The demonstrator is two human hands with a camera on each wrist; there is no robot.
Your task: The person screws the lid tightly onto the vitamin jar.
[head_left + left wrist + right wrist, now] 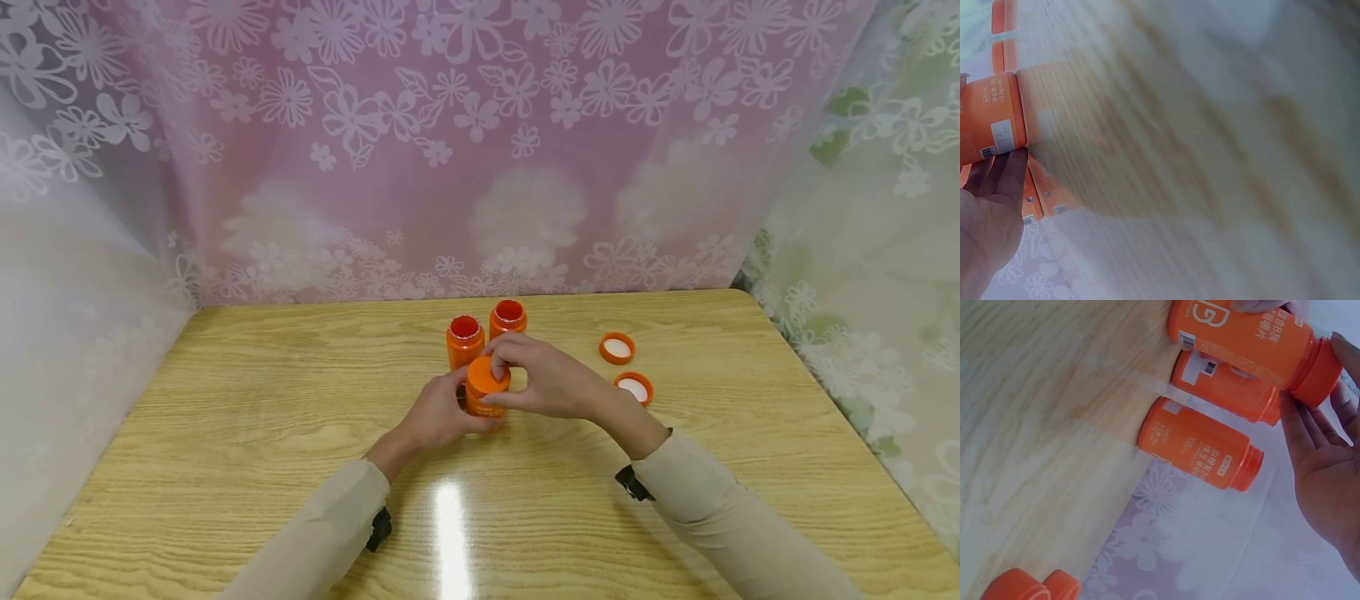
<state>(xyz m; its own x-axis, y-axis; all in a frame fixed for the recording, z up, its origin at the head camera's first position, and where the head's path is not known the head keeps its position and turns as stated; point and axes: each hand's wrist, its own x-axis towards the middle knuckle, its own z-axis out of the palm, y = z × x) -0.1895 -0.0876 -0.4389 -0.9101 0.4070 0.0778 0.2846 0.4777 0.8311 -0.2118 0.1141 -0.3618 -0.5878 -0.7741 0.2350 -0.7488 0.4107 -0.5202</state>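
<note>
An orange pill bottle (pixel 1241 344) with white print stands on the table, its orange screw cap (pixel 486 377) on top. My left hand (pixel 438 410) holds the bottle's body from the left, thumb at the near side. In the left wrist view, those fingers curl around the label side. From the right, my right hand (pixel 551 382) grips the cap, thumb and fingers around its rim. Just behind stand two more orange bottles, one (pixel 465 340) on the left and one (pixel 509 317) farther back, both uncapped with red openings.
Right of the bottles, two orange caps (pixel 618 347) (pixel 633 387) lie upturned on the wooden table (pixel 300 400), white liners showing. A pink floral curtain (pixel 480 150) hangs along the table's back edge. Pale sheets hang at both sides.
</note>
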